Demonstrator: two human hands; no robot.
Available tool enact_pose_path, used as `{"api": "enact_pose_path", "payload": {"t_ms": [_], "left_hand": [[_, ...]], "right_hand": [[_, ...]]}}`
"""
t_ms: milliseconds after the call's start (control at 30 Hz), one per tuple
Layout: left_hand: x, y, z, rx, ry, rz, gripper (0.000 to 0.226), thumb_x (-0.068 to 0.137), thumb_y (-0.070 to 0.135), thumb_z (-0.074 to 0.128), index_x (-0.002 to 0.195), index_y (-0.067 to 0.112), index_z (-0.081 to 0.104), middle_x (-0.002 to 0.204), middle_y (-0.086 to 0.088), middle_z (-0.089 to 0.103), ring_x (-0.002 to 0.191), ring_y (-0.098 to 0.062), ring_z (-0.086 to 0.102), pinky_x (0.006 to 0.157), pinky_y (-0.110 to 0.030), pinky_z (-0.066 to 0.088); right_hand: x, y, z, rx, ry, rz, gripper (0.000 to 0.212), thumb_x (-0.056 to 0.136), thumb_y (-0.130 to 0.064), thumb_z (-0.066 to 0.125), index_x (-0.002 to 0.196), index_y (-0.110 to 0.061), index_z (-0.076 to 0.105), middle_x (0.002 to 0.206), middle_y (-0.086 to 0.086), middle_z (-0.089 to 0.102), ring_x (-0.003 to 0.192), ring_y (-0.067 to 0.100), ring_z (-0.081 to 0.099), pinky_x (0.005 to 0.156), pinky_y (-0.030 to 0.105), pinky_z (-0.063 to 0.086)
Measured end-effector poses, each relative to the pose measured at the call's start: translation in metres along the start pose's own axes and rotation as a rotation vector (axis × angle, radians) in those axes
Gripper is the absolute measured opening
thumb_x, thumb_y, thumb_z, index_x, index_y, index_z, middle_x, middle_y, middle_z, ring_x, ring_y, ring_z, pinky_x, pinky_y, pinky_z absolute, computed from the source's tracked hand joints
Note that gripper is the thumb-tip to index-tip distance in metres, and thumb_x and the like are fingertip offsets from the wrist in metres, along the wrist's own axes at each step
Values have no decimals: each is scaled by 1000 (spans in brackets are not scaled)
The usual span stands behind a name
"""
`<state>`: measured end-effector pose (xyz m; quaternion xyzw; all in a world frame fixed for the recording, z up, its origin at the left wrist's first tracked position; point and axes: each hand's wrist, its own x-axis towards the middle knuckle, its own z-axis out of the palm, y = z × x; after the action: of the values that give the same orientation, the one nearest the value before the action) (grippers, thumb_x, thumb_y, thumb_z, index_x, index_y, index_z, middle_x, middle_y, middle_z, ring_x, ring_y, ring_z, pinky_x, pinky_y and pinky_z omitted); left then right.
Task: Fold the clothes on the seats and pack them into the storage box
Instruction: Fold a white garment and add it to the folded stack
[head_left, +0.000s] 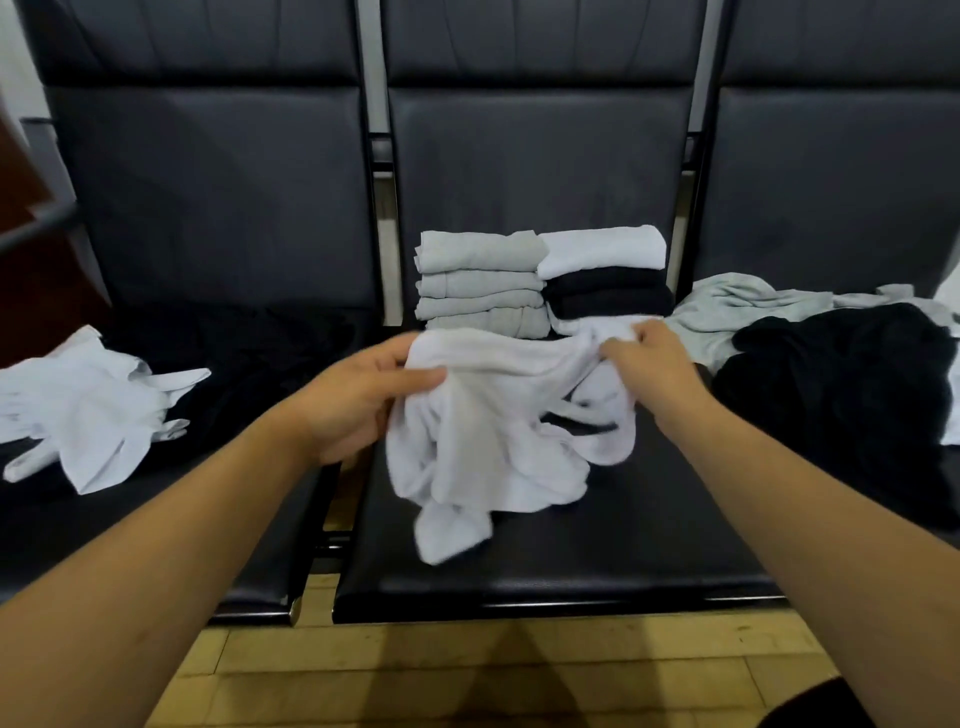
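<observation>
Row of black seats (571, 561). Right seat: loose black garment (841, 395) touching a grey garment (737, 312). Middle seat, near half: crumpled white garment (488, 431), top edge lifted. Left seat: loose white shirt (88, 410). Far middle: grey folded stack (478, 283) beside white-and-black folded stack (608, 275). Left hand (353, 400) and right hand (654, 369) grip the white garment's top edge, fingers curled.

Dim, even indoor light. The white garment (483, 447) is motion-blurred below the fingers (415, 376). Far above them, the seat backs (540, 156) bow with wide-angle distortion; soft shadows darken the floor (322, 670) below.
</observation>
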<state>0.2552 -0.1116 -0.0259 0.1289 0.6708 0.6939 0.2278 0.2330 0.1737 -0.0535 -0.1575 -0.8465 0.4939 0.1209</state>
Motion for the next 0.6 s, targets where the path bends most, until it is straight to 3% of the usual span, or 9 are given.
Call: {"api": "enact_pose_path", "payload": {"t_ms": [33, 100, 167, 233, 333, 433, 533, 600], "left_hand": [[0, 7, 8, -40, 24, 37, 38, 90, 13, 59, 128, 15, 61, 118, -9, 71, 106, -24, 69, 89, -35, 58], [1, 15, 23, -48, 66, 49, 33, 96, 14, 56, 128, 17, 62, 119, -9, 71, 107, -24, 69, 93, -38, 56], [2, 13, 28, -45, 82, -7, 30, 99, 15, 54, 127, 18, 63, 119, -11, 71, 110, -29, 68, 98, -44, 54], [3, 6, 26, 29, 75, -83, 27, 98, 19, 57, 124, 17, 66, 115, -12, 72, 110, -32, 68, 97, -46, 54], [4, 0, 12, 355, -42, -125, 34, 88, 25, 74, 120, 17, 67, 114, -5, 73, 108, -24, 69, 97, -42, 53], [-3, 0, 2, 695, -217, -271, 33, 84, 20, 77, 116, 20, 68, 110, 5, 74, 101, -13, 71, 92, -33, 55], [-3, -8, -14, 832, -91, -295, 18, 82, 14, 73, 100, 13, 70, 87, -4, 75, 79, -20, 70, 76, -29, 55], [-2, -14, -20, 623, 48, -219, 13, 85, 5, 68, 98, 6, 67, 83, -12, 73, 76, -25, 70, 70, -29, 53]], "right_hand": [[-6, -2, 5, -71, -55, -104, 47, 93, -25, 63, 136, -12, 50, 121, 2, 55, 108, 20, 54, 80, 27, 41], [-30, -22, 16, 62, -270, -278, 62, 94, -32, 66, 149, -24, 38, 135, -9, 51, 119, 7, 52, 89, 15, 39], [-55, -41, 31, 248, -606, -275, 59, 93, -38, 68, 146, -33, 42, 131, -17, 60, 119, 0, 58, 96, 18, 45], [-67, -47, 41, 107, -714, -317, 46, 90, -37, 71, 132, -30, 55, 117, -11, 69, 109, 5, 66, 93, 29, 54], [-63, -47, 38, -82, -561, -312, 18, 93, -27, 66, 98, -10, 67, 84, -1, 66, 76, 12, 60, 68, 30, 47], [-55, -44, 23, 211, -391, -174, 14, 95, -18, 62, 86, -9, 69, 77, 4, 67, 74, 14, 59, 70, 31, 44], [-39, -34, 9, 393, -176, -37, 15, 95, -18, 59, 86, -16, 71, 88, 6, 71, 85, 20, 64, 77, 34, 48], [-27, -19, 7, 245, -68, -3, 17, 96, -21, 57, 87, -10, 66, 90, 8, 67, 87, 26, 61, 75, 35, 48]]}}
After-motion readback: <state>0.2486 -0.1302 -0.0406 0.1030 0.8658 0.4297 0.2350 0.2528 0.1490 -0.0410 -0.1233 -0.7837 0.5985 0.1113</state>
